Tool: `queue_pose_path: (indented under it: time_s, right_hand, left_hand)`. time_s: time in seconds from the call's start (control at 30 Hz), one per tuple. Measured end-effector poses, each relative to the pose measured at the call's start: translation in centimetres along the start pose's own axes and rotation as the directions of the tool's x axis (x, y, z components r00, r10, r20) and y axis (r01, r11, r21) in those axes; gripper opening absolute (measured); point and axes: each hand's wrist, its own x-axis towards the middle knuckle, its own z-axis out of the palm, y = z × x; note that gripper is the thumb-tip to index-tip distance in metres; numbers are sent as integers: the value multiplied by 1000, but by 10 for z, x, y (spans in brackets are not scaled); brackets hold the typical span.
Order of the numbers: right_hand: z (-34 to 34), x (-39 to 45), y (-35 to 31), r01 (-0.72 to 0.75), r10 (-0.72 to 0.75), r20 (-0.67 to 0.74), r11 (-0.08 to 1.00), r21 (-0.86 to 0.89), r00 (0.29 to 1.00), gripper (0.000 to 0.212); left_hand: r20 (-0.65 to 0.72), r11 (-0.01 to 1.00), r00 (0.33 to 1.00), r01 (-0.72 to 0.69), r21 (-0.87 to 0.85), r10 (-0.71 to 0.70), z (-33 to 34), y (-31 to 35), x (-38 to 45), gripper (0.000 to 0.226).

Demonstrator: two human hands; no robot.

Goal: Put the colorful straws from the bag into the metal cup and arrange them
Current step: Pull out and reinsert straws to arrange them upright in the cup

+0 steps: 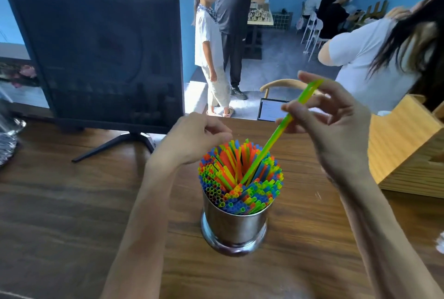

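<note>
- Left hand (pixel 192 139): fingers curled, resting on far-left straw tips (grip on any straw cannot be told).
- Metal cup (pixel 234 226): upright on wooden table (pixel 72 202), packed with colorful straws (pixel 240 178).
- Right hand (pixel 336 128): pinches a tilted green straw (pixel 276 135), lower end among the bundle.

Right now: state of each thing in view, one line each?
metal cup: upright on the wooden table, packed with straws.
straws: standing in the cup, fanned outward.
green straw: tilted, lower end in the bundle's middle.
right hand: pinches the green straw.
left hand: fingers curled at the bundle's far edge; grip unclear.
monitor: off.
</note>
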Motion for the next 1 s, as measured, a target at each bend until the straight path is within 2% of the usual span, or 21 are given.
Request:
queue_pose_path:
  time_s: [0.13,0.27,0.37,0.47,0.53,0.6,0.67,0.7,0.77,0.83,0.93,1.0]
  right_hand:
    - [10,-14,14,-7,33,155,986,-165,987,54]
    - [10,-21,23,-14,86,258,963,-268,962,41]
    - [10,-23,28,47,111,364,915,-400,925,25]
    - [12,-24,32,97,153,467,878,-468,871,30]
    - [13,-22,33,65,183,486,891,-450,855,31]
    - [14,-18,33,-4,186,431,921,-390,883,28]
    - [17,-11,32,-35,174,368,934,-355,913,23]
    - [19,-8,33,-43,178,383,941,-335,906,23]
    - [23,-6,33,-86,202,494,965,-246,846,30]
    - [27,-7,33,-100,193,565,976,-193,802,32]
    - [27,-7,33,-87,162,543,983,-162,824,30]
    - [22,-4,31,-130,148,502,989,-71,852,29]
  left_hand:
    - [58,1000,998,-28,-4,28,4,3,5,9]
    - [59,1000,998,-25,-4,25,3,5,5,8]
    - [1,998,998,-64,-11,64,2,5,3,8]
    - [-88,993,989,-118,-21,115,-3,9,2,8]
    - [-171,981,967,-194,-29,186,-7,15,0,8]
    - [-286,958,923,-283,-50,258,-13,24,-5,8]
    - [-423,922,850,-379,-76,315,-20,36,-11,13]
    - [-488,900,804,-428,-79,339,-24,43,-15,15]
    - [-598,850,710,-519,-87,372,-31,55,-21,14]
    - [-688,805,621,-586,-90,375,-37,63,-25,9]
    - [-785,762,522,-640,-101,334,-44,65,-26,6]
    - [-830,742,477,-659,-122,288,-48,61,-25,8]
